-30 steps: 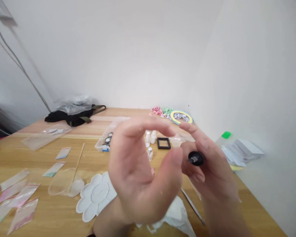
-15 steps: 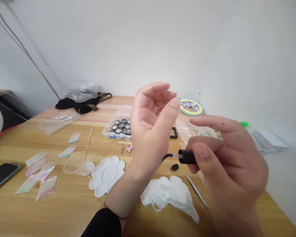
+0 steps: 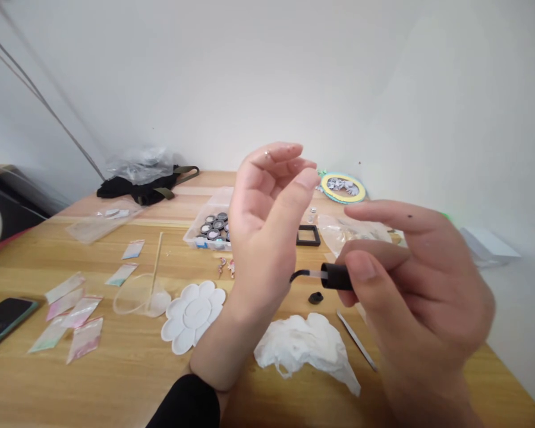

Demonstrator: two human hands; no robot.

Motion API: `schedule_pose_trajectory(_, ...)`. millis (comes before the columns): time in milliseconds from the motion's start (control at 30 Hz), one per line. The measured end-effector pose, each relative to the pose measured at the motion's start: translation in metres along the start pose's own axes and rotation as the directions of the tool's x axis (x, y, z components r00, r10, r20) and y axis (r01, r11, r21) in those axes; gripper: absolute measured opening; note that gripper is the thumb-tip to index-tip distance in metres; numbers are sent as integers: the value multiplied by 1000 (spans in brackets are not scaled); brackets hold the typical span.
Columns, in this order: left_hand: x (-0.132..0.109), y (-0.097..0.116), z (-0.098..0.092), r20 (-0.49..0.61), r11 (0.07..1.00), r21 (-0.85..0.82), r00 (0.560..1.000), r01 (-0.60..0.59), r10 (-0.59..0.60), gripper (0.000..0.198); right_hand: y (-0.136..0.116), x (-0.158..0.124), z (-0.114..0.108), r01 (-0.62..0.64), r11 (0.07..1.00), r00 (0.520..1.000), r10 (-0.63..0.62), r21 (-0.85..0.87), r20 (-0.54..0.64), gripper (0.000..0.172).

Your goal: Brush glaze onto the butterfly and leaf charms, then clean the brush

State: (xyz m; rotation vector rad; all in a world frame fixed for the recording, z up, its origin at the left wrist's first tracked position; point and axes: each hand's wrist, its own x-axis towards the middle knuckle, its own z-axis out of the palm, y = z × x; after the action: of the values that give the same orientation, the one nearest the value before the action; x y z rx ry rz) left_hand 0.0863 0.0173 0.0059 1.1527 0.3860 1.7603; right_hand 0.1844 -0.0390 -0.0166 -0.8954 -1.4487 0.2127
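The left hand (image 3: 263, 232) has slid slightly leftward, uncovering more of a thin black square frame (image 3: 307, 236) beyond it, while the right hand (image 3: 419, 285) has shifted a little outward. The left hand is empty and open, its fingers loosely curled and raised. The right hand pinches a glossy black cylindrical cap (image 3: 336, 276) between thumb and fingers, with a thin dark-tipped applicator (image 3: 301, 274) pointing toward the left palm without touching it. Below the cap, a small black round piece (image 3: 315, 298) sits on the table. Nearer the person, under the right hand, lie a crumpled white tissue (image 3: 301, 348) and slim steel tweezers (image 3: 357, 340). Left of the left wrist lies a white flower-shaped plastic palette (image 3: 193, 317).
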Motion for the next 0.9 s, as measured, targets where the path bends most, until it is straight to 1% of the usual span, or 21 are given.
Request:
schedule_pose_trajectory(233, 2, 1, -3, 10, 998, -49, 999, 34, -33, 2, -2, 5, -5, 122, 988, 991, -117, -91, 59, 25)
schedule_pose_trajectory(333, 2, 1, -3, 16, 998, -44, 999, 43, -43, 2, 0, 6, -7, 189, 971, 982, -183, -148, 51, 14)
schedule_pose_trajectory(367, 2, 0, -3, 15, 998, -38, 999, 43, -43, 3, 0, 6, -7, 211, 963, 977, -205, -167, 53, 14)
schedule_pose_trajectory(433, 4, -2, -3, 10, 999, -26, 999, 41, -41, 5, 1, 5, -8, 240, 951, 971, -233, -196, 57, 21)
schedule_pose_trajectory(567, 4, -3, -2, -4, 999, -29, 999, 36, -36, 5, 1, 4, -8, 256, 937, 966, -255, -239, 39, 25)
schedule_pose_trajectory(633, 4, -3, -2, -10, 999, -44, 999, 31, -31, 4, 1, 4, -8, 238, 943, 971, -234, -234, 44, 22)
schedule_pose_trajectory(700, 4, -3, -2, -12, 998, -48, 999, 36, -37, 4, 1, 4, -8, 181, 960, 984, -177, -213, 35, 12)
schedule_pose_trajectory(733, 4, -2, -2, -10, 998, -46, 999, 44, -45, 4, 1, 3, -9, 153, 969, 988, -149, -193, 35, 10)
schedule_pose_trajectory(833, 4, -2, -2, -5, 997, -47, 998, 68, -68, 10, 2, 0, -8, 121, 987, 991, -113, -109, 76, 13)
schedule_pose_trajectory(900, 4, -3, -2, -3, 996, -53, 998, 66, -66, 8, 4, -2, -8, 93, 992, 993, -87, -83, 75, 14)
